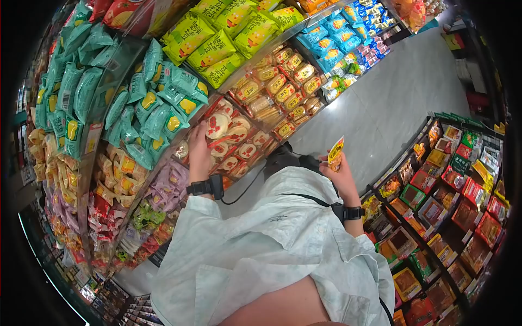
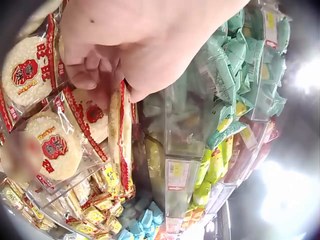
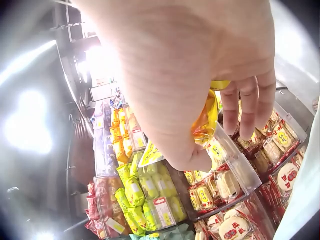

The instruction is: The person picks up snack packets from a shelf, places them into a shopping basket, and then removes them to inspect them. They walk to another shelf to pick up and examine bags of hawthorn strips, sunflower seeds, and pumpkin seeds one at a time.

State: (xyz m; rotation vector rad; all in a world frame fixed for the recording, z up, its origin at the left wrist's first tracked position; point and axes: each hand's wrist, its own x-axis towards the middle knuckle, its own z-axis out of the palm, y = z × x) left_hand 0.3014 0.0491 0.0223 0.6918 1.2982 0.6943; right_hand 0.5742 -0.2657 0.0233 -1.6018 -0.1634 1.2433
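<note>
My left hand (image 1: 199, 155) reaches into a bin of round white rice crackers in clear wrappers with red print. In the left wrist view its fingers and thumb pinch the upper end of one rice cracker packet (image 2: 120, 137), seen edge-on against the bin's side. More flat packets (image 2: 54, 145) lie beside it, under the hand. Away from the shelf, my right hand (image 1: 342, 178) holds a small yellow-and-orange snack packet (image 1: 336, 152) upright between thumb and fingers. The right wrist view shows part of that packet behind the thumb.
Teal bags (image 1: 149, 111) and lime-green bags (image 1: 209, 49) fill neighbouring clear bins. Smaller wrapped crackers (image 1: 277, 84) lie beyond the rice crackers. A second sloped rack (image 1: 435, 212) of packaged snacks stands at right, across a grey floor (image 1: 402, 92). A cable (image 1: 243, 190) hangs from the left wrist strap.
</note>
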